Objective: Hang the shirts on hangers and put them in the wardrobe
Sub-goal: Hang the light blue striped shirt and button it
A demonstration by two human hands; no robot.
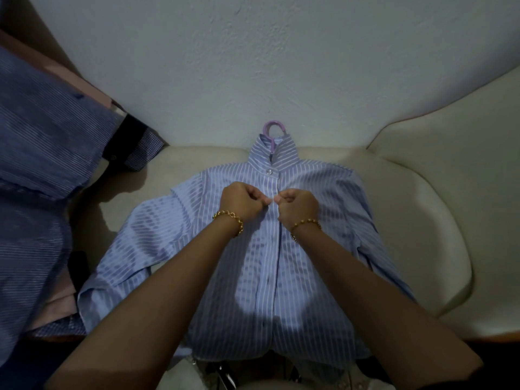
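Where the shirt lay: the light-blue striped shirt (261, 263) was spread front-up on the cream sofa (422, 206), directly before the person; collar at the far end by the wall (253, 52), hem at the near edge
Hanger: a lilac hanger hook (266, 130) stuck out of the collar towards the wall; the rest of the hanger was hidden inside the cloth
Hands: the left hand (242, 199) and the right hand (298, 205) were both curled, fingertips meeting at the front opening just below the fastened top button (269, 172); each pinched an edge of the opening; whether a button sat between them could not be told
Key relation: the shirt's long axis ran straight away from the person, its opening lying between the two hands; the hook lay beyond both, dead ahead; neither hand was plainly nearer
Step in hand: apparently fastening the second button
Next move: lifting would probably call for a forward reach over the collar to the hook
Also in frame: darker striped shirts (47, 130) heaped at the left; the wardrobe was out of view
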